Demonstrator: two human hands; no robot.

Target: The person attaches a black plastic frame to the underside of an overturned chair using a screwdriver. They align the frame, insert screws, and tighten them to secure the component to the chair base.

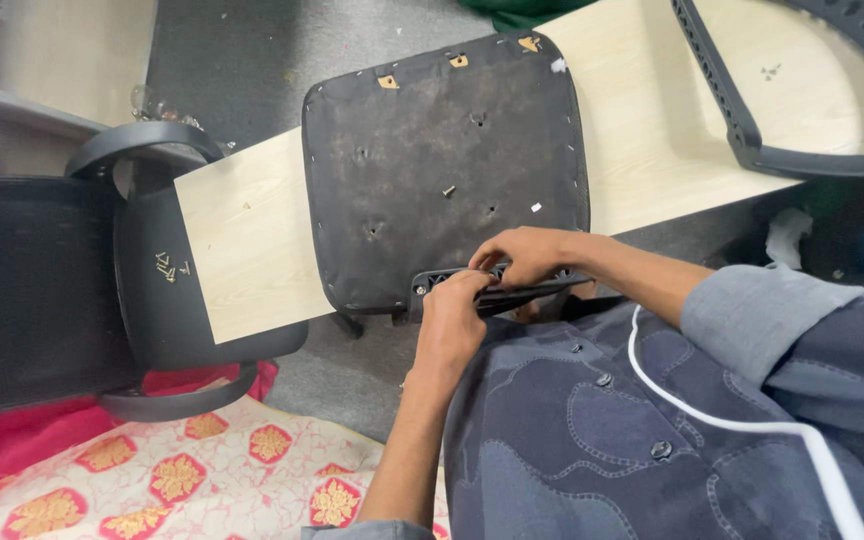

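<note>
The left hand (449,320) and right hand (524,255) were both closed in a narrow grip on a black plastic bracket (497,288), which sat at the six o'clock edge of the upturned dark square seat pad (442,170). That pad lay on a long pale wooden board (242,235), with a curved black plastic armrest frame (802,150) toward two o'clock. A small loose screw (448,190) stood near the pad's centre; a jolt of the board could likely roll it off. The fingertips and the bracket's fixing points were hidden beneath the hands.
</note>
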